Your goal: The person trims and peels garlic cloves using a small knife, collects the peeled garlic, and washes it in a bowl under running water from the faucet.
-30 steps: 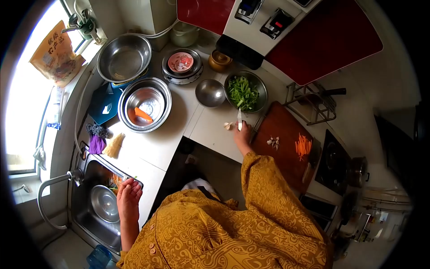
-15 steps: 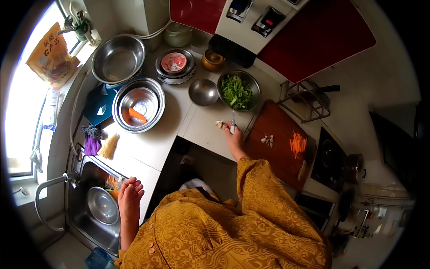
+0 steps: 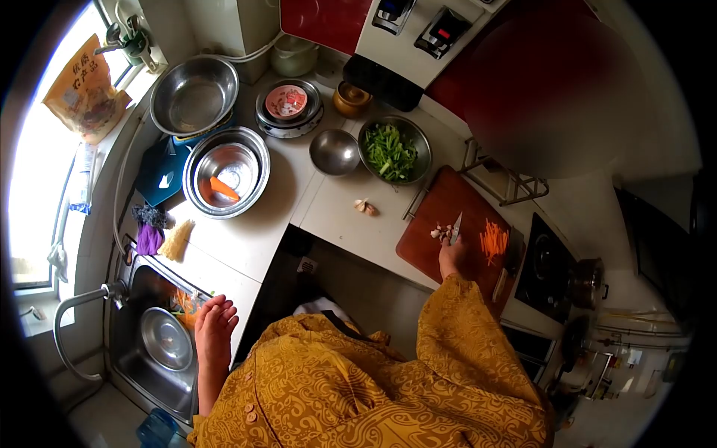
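My right hand (image 3: 451, 257) is closed around a small knife (image 3: 457, 225), its blade pointing away from me over the wooden cutting board (image 3: 426, 231). Right beside the blade lie several garlic cloves (image 3: 439, 233). A pile of carrot shreds (image 3: 494, 240) rests farther right on the board. On the white counter, left of the board, sits a piece of a garlic bulb (image 3: 365, 207). My left hand (image 3: 215, 328) is held near the right edge of the sink (image 3: 134, 358), holding nothing, its fingers loosely bent and apart.
A steel bowl of cut greens (image 3: 393, 153) stands behind the board, beside an empty steel bowl (image 3: 334, 153). Nested basins (image 3: 264, 175) hold a carrot piece (image 3: 223, 188). A larger knife (image 3: 502, 284) lies along the board's right side, near the stove (image 3: 549, 261).
My right hand has moved right with the knife, from the garlic bulb on the counter to the cloves on the cutting board. My left hand has barely moved.
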`<state>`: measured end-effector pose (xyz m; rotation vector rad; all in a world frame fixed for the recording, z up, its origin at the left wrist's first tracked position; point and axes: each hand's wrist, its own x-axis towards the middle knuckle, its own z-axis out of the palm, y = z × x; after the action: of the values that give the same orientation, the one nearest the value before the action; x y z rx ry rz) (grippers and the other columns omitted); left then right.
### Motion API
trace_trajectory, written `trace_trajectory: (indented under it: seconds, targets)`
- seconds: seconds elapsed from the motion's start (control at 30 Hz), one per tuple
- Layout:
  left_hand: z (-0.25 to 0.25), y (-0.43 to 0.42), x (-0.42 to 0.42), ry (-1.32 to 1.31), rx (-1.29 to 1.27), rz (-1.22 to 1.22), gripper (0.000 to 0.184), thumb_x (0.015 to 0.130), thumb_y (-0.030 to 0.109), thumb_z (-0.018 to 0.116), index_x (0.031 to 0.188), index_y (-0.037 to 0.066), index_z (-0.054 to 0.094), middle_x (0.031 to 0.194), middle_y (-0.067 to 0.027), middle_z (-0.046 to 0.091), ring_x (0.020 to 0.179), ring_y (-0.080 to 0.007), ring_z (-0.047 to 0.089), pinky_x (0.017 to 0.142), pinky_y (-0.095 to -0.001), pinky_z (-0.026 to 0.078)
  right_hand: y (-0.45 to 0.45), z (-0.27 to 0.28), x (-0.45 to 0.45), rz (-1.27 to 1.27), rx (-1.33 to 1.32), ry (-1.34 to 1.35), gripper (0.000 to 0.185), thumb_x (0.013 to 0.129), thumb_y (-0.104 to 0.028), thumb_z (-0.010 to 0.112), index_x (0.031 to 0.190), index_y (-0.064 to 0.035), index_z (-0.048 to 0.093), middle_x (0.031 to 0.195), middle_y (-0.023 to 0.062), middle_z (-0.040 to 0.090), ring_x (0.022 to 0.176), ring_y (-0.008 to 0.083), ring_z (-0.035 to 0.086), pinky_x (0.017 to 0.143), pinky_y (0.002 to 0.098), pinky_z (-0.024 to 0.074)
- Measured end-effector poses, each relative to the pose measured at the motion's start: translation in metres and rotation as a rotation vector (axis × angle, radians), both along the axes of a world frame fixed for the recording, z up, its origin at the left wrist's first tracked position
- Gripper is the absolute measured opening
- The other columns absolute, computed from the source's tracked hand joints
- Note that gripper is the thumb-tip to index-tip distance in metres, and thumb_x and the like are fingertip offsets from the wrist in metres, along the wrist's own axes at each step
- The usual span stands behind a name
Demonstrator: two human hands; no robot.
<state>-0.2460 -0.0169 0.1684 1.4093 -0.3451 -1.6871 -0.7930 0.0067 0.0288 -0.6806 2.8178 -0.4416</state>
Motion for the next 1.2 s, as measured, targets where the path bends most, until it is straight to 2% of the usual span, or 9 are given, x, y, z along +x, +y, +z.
trace_trajectory:
  seconds: [0.13,0.33,0.43,0.5,0.6,0.8,0.9,1.0,1.2]
  targets:
    - [-0.001,-0.005,-0.004,-0.009,0.017,-0.016,0.019,0.092,0.014,0.050,0.108,0.005,0.056,0.095,-0.0052,0.063,0.084,-0.0137,0.062,0.074,-0.0266,0.050,-0.003,0.012,0.008,0.048,0.108,0.069,0.045,0.092,-0.023,0.055,0.130,-0.0010,0.045,0.114,0.0231,0.053,0.108,0.0355,0.054,0.086,0.0446,0.0466]
    - [-0.004,-0.006,-0.006,0.019,-0.004,-0.031,0.019,0.092,0.014,0.051,0.107,0.005,0.056,0.095,-0.0052,0.063,0.083,-0.0138,0.062,0.073,-0.0263,0.050,0.007,0.004,0.003,-0.125,-0.145,-0.216,0.045,0.091,-0.020,0.057,0.129,0.0005,0.045,0.116,0.0210,0.055,0.104,0.0337,0.056,0.085,0.0389,0.0458]
    - [-0.005,-0.007,-0.007,0.026,-0.007,-0.027,0.019,0.092,0.015,0.051,0.107,0.005,0.057,0.095,-0.0054,0.063,0.083,-0.0136,0.062,0.072,-0.0261,0.050,0.006,-0.005,0.012,-0.248,-0.490,-0.053,0.021,0.089,-0.014,0.059,0.102,0.0008,0.052,0.099,0.0163,0.063,0.088,0.0294,0.062,0.072,0.0371,0.0486]
    - [-0.004,-0.010,-0.007,0.023,-0.016,-0.040,0.019,0.092,0.015,0.051,0.108,0.005,0.057,0.096,-0.0058,0.062,0.084,-0.0142,0.062,0.073,-0.0265,0.050,-0.002,0.009,0.021,-0.160,-0.523,0.014,0.022,0.090,-0.017,0.060,0.100,0.0007,0.052,0.089,0.0128,0.062,0.080,0.0223,0.060,0.070,0.0350,0.0472]
    - [0.011,-0.016,-0.014,0.012,-0.022,-0.079,0.021,0.093,0.016,0.050,0.109,0.004,0.056,0.097,-0.0069,0.062,0.086,-0.0156,0.062,0.076,-0.0275,0.051,-0.035,0.027,0.073,0.079,-0.938,-0.298,0.020,0.088,-0.017,0.063,0.097,-0.0020,0.053,0.076,0.0046,0.056,0.068,0.0154,0.055,0.060,0.0300,0.0442]
    - [0.023,-0.030,-0.037,0.298,-0.055,-0.062,0.038,0.096,0.026,0.047,0.125,0.002,0.047,0.116,-0.0129,0.055,0.111,-0.0232,0.053,0.095,-0.0376,0.044,-0.072,0.127,0.285,0.850,-0.618,-0.907,0.012,0.086,-0.009,0.064,0.091,-0.0044,0.054,0.079,-0.0030,0.054,0.072,0.0043,0.049,0.066,0.0222,0.0434]
    - [0.013,-0.027,-0.033,0.436,-0.098,0.050,0.041,0.099,0.030,0.037,0.130,0.003,0.042,0.126,-0.0119,0.048,0.114,-0.0220,0.050,0.098,-0.0394,0.040,-0.080,0.155,0.362,1.100,-0.468,-1.056,0.013,0.085,-0.009,0.065,0.091,-0.0010,0.057,0.081,0.0006,0.056,0.073,0.0060,0.051,0.065,0.0246,0.0442]
    - [0.019,-0.021,-0.013,0.498,-0.172,0.260,0.041,0.101,0.030,0.030,0.129,0.003,0.043,0.118,-0.0090,0.054,0.109,-0.0209,0.051,0.096,-0.0388,0.040,-0.091,0.161,0.411,1.386,-0.513,-0.841,0.022,0.077,-0.003,0.067,0.097,-0.0014,0.059,0.085,0.0103,0.058,0.076,0.0236,0.062,0.068,0.0329,0.0489]
    - [0.019,0.007,0.036,0.518,-0.257,0.482,0.038,0.100,0.022,0.031,0.128,0.000,0.043,0.116,-0.0124,0.055,0.106,-0.0233,0.054,0.097,-0.0387,0.042,-0.087,0.158,0.467,1.567,-0.499,-0.931,0.017,0.081,-0.005,0.065,0.097,-0.0001,0.062,0.092,0.0089,0.055,0.077,0.0196,0.060,0.067,0.0307,0.0488]
